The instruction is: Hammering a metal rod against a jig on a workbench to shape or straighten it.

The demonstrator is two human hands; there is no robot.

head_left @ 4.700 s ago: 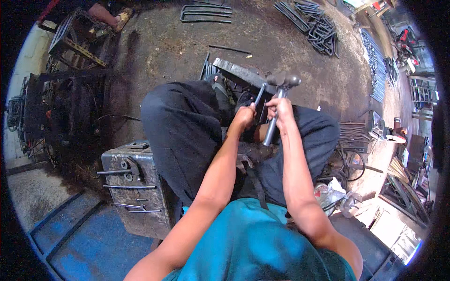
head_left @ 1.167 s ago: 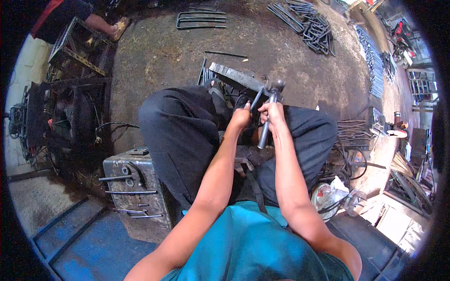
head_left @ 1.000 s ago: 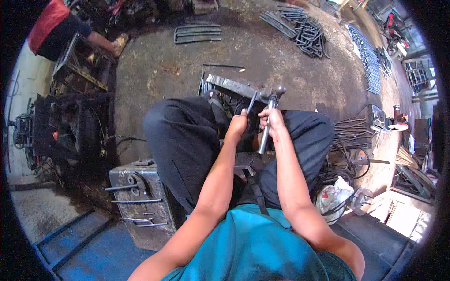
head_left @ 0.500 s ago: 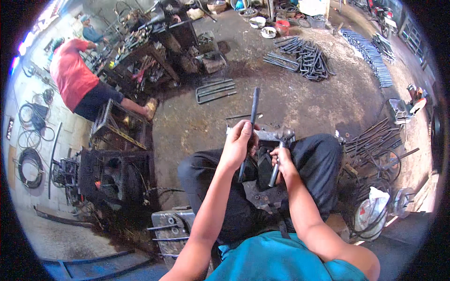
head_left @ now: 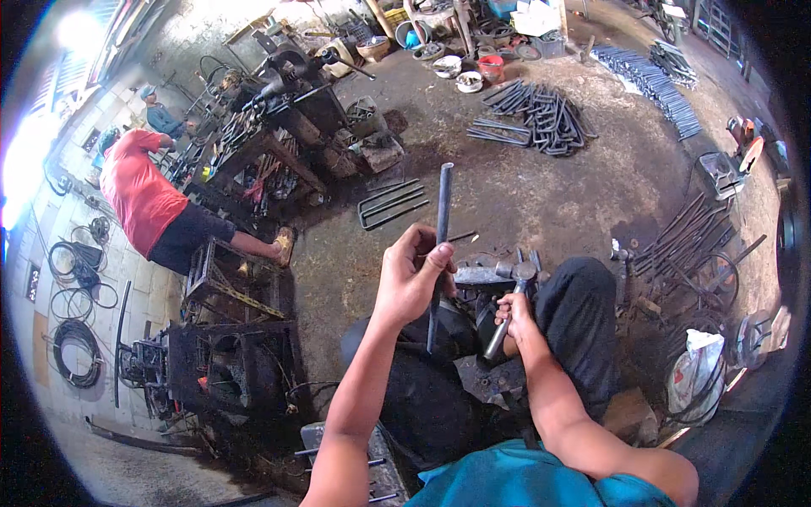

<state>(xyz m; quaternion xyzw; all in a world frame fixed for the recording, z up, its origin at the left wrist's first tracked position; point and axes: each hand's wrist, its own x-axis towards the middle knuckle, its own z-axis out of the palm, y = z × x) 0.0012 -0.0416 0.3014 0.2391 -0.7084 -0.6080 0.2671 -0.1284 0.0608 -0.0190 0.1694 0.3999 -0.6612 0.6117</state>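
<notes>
we see the left hand (head_left: 411, 283) raised above the lap, its grip clenched around a long, thin dark metal rod (head_left: 438, 253). the fingers (head_left: 435, 258) wrap the rod near its middle, thumb pressed on the near side, so the rod stands almost upright, its upper end over the dirt floor (head_left: 541, 203) and its lower end down by the dark trousers (head_left: 583, 321). the rod looks round, dull and slightly rough, like unpolished steel.

the right hand (head_left: 515, 317) sits lower, between the knees, its grip closed tight on the handle of a hammer (head_left: 509, 304). the handle is a smooth, greyish shaft running up and away from the palm; the head is a rounded lump of worn metal, just beside a flat grey steel block (head_left: 477, 275) that rests on the floor in front of the knees (we cannot tell whether head and block touch).

the floor is dark, packed and oily. on it, well apart from the hands, lie bent u-shaped rods (head_left: 390, 203) and a tangled heap of dark bent bars (head_left: 541, 118). to the left a person in a red shirt (head_left: 139, 194) bends near a cluttered, rusty worktop (head_left: 270, 135), and a black metal frame (head_left: 228, 363) stands near the left knee.
</notes>
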